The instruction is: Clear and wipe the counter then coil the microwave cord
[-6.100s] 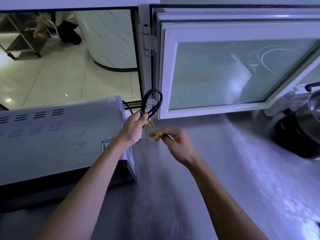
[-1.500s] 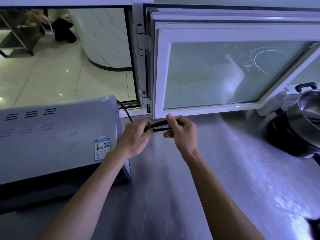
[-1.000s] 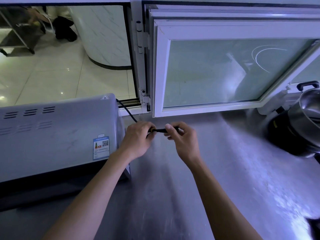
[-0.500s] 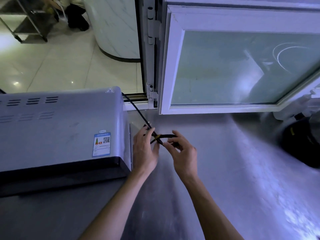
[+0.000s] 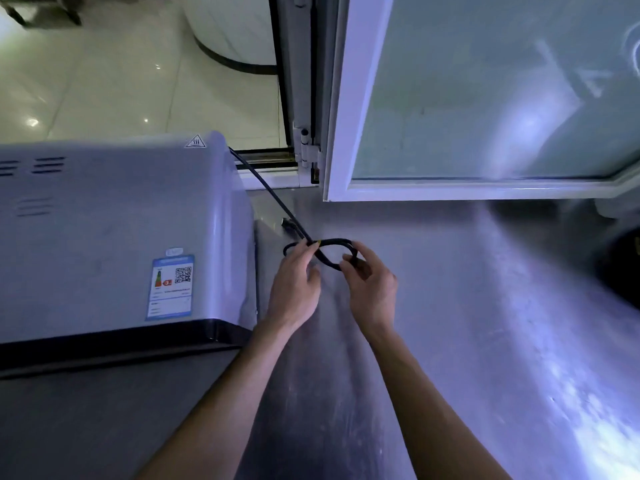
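Beside the microwave (image 5: 114, 233), cord (image 5: 332, 252) now lowered to counter (image 5: 467, 323) — both hands holding.

Microwave (image 5: 114, 237) sits on the counter (image 5: 450, 341) at left, window (image 5: 485, 98) behind the counter at right. Cord (image 5: 266, 188) runs from behind the microwave's right rear corner down onto the counter, ending in a looped bundle just right of the microwave. Left hand (image 5: 294, 285) holds the bundle's left end, right hand (image 5: 372, 285) its right end, both just in front of the loop.
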Demonstrator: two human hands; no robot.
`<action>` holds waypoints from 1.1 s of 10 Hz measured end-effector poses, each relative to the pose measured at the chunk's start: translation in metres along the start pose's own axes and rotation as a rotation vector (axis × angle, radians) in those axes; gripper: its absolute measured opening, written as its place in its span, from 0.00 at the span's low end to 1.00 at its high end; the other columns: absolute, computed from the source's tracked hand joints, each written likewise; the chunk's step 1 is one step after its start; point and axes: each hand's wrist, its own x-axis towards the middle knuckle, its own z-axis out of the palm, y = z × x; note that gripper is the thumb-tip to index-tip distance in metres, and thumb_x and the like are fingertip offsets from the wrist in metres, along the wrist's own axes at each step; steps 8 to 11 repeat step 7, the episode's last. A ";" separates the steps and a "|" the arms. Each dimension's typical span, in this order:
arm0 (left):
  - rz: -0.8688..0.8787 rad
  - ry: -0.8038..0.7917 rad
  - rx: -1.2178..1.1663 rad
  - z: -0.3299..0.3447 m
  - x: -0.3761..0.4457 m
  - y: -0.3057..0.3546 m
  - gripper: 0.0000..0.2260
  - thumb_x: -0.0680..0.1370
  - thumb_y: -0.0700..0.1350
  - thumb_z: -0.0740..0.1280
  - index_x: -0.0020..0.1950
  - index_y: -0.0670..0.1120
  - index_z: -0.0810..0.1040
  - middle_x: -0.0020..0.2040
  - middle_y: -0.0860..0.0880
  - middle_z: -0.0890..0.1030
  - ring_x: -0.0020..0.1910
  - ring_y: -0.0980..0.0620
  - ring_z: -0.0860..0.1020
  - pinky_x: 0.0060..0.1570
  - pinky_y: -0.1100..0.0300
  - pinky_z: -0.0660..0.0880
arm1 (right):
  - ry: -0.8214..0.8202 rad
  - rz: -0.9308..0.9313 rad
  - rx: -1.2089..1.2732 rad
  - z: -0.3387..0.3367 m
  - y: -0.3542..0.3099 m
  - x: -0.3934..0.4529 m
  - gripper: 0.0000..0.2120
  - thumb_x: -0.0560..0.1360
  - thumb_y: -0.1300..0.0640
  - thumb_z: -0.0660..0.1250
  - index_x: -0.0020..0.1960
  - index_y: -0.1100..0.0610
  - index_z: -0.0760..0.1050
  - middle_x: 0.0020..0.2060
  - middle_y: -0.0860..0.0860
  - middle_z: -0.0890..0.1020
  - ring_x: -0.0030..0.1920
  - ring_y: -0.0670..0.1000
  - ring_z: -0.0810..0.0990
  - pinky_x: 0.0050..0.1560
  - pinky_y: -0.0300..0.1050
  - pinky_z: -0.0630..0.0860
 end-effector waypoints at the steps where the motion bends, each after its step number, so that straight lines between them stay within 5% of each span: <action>1: -0.011 -0.005 0.018 0.005 0.012 -0.003 0.19 0.82 0.43 0.61 0.74 0.48 0.71 0.76 0.52 0.67 0.75 0.57 0.62 0.66 0.77 0.51 | 0.008 0.053 -0.009 0.002 0.011 0.014 0.17 0.77 0.59 0.69 0.56 0.36 0.78 0.43 0.39 0.85 0.48 0.36 0.83 0.46 0.26 0.74; 3: -0.017 -0.032 0.087 0.009 0.031 -0.015 0.20 0.83 0.46 0.60 0.75 0.46 0.70 0.77 0.49 0.65 0.77 0.53 0.59 0.75 0.56 0.59 | -0.041 0.114 -0.079 0.016 0.028 0.037 0.14 0.78 0.58 0.66 0.61 0.46 0.79 0.45 0.43 0.85 0.45 0.34 0.81 0.46 0.30 0.76; 4: -0.021 -0.039 0.136 0.011 0.032 -0.017 0.20 0.83 0.48 0.59 0.75 0.48 0.69 0.78 0.49 0.64 0.78 0.52 0.58 0.74 0.50 0.62 | -0.059 0.114 -0.118 0.019 0.030 0.043 0.15 0.79 0.57 0.64 0.63 0.44 0.78 0.43 0.44 0.83 0.45 0.42 0.82 0.47 0.38 0.77; 5: -0.002 -0.048 0.203 0.011 0.026 -0.015 0.20 0.82 0.48 0.60 0.74 0.48 0.69 0.77 0.49 0.65 0.76 0.49 0.61 0.70 0.48 0.67 | -0.070 0.094 -0.182 0.017 0.026 0.044 0.15 0.80 0.55 0.63 0.64 0.42 0.77 0.38 0.38 0.78 0.46 0.50 0.81 0.46 0.41 0.75; 7: 0.050 -0.102 0.307 -0.002 0.007 -0.002 0.21 0.82 0.49 0.61 0.74 0.46 0.69 0.76 0.48 0.67 0.75 0.48 0.63 0.69 0.47 0.68 | -0.155 0.018 -0.340 -0.003 0.016 0.032 0.14 0.80 0.55 0.66 0.65 0.54 0.77 0.61 0.54 0.82 0.62 0.54 0.79 0.57 0.41 0.72; 11: 0.050 -0.102 0.307 -0.002 0.007 -0.002 0.21 0.82 0.49 0.61 0.74 0.46 0.69 0.76 0.48 0.67 0.75 0.48 0.63 0.69 0.47 0.68 | -0.155 0.018 -0.340 -0.003 0.016 0.032 0.14 0.80 0.55 0.66 0.65 0.54 0.77 0.61 0.54 0.82 0.62 0.54 0.79 0.57 0.41 0.72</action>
